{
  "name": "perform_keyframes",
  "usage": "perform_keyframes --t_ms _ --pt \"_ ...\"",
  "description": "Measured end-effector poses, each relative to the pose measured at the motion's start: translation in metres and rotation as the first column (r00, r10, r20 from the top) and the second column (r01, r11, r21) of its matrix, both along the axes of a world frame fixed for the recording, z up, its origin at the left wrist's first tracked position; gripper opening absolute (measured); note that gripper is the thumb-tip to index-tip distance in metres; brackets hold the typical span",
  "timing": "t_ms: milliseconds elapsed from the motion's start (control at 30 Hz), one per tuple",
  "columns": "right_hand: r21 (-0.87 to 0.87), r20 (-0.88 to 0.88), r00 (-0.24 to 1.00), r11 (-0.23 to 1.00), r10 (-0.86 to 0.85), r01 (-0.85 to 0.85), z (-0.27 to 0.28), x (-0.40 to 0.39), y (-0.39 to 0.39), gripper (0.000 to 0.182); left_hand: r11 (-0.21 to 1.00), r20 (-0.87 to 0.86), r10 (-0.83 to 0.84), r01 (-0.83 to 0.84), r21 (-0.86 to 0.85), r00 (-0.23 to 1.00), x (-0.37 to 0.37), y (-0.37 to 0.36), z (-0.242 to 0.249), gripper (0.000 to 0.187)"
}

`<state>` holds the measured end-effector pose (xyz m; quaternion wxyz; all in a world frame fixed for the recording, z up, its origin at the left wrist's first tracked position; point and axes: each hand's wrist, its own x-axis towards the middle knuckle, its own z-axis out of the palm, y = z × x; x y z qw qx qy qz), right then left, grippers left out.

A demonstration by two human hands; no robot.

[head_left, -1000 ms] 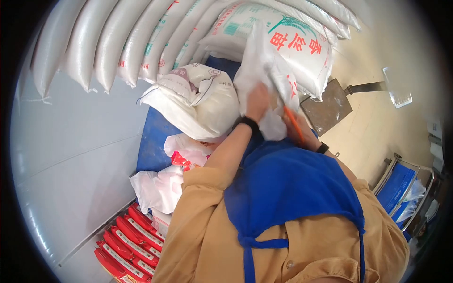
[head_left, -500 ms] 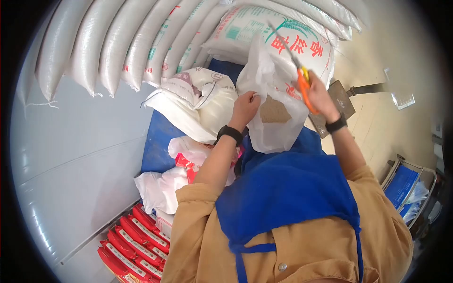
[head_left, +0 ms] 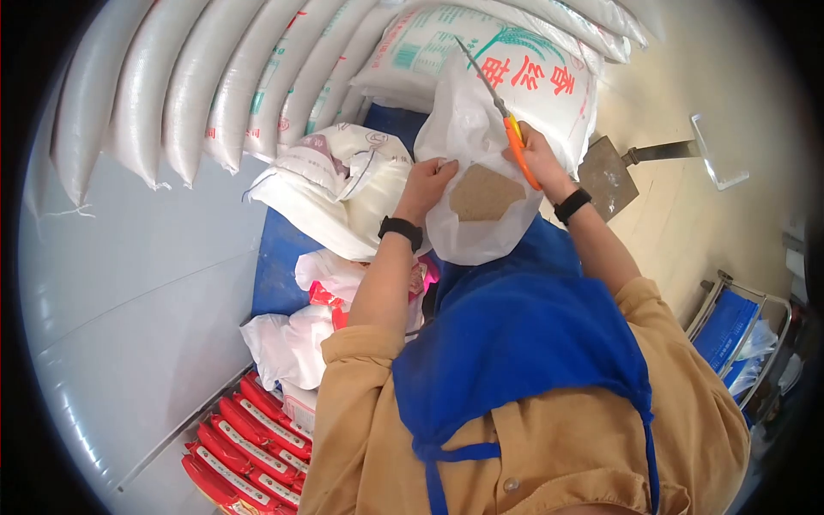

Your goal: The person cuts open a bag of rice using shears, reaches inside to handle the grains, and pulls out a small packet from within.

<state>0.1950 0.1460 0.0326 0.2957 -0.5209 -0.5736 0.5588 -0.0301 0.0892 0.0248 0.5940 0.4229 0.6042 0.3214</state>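
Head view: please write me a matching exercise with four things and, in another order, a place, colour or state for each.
1. Scissors
2. Apron
3. Red packets
4. Open bag

A. edge gripped by the left hand
B. at the lower left of the view
C. in the right hand
D. blue, worn by the person

Pairs: 1-C, 2-D, 3-B, 4-A

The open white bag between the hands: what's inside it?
The open white bag shows light-brown, grainy-looking material inside. How deep it goes, and anything beneath it, is hidden.
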Motion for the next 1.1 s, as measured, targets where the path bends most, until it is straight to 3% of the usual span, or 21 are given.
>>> perform_keyframes --t_ms 67,167,267,367,467,567,667,800,1100 --pt "0.022 0.011 1.000 1.000 0.009 -0.009 -0.004 0.007 -0.007 0.021 0.998 0.027 -0.006 0.008 -0.058 1.000 -0.001 -0.001 0.003 0.030" --pt "0.133 0.162 0.986 0.991 -0.024 0.002 0.058 0.019 -0.021 0.029 0.996 0.074 0.060 -0.054 -0.075 0.995 0.003 0.002 0.007 0.030" --pt "0.244 0.098 0.991 0.968 -0.089 0.063 0.100 0.037 -0.045 0.028 0.993 0.112 0.114 -0.108 -0.055 0.987 0.008 0.000 0.005 0.030" --pt "0.028 -0.052 0.995 0.996 0.088 -0.086 0.122 0.050 -0.073 0.029 0.993 0.125 0.102 -0.094 -0.070 0.987 0.006 -0.001 -0.007 0.030" --pt "-0.061 -0.257 0.955 0.984 0.146 -0.167 0.116 0.039 -0.110 0.036 0.990 0.180 0.125 -0.111 -0.084 0.976 0.007 -0.001 -0.009 0.029" --pt "-0.334 -0.029 0.950 0.892 0.312 -0.304 0.088 0.047 -0.134 0.041 0.986 0.258 0.162 -0.147 -0.077 0.952 0.010 -0.004 -0.001 0.028" --pt "-0.570 -0.127 0.971 0.786 0.205 -0.240 0.066 0.039 -0.155 0.042 0.980 0.317 0.199 -0.189 -0.063 0.927 0.012 -0.009 -0.006 0.028" --pt "-0.623 -0.057 0.974 0.754 0.221 -0.208 0.055 0.025 -0.153 0.041 0.978 0.321 0.211 -0.198 -0.072 0.923 0.014 -0.007 -0.014 0.029" --pt "-0.631 -0.061 0.995 0.768 0.084 -0.104 0.025 0.007 -0.144 0.047 0.966 0.301 0.257 -0.257 -0.042 0.918 0.018 -0.007 -0.010 0.028"
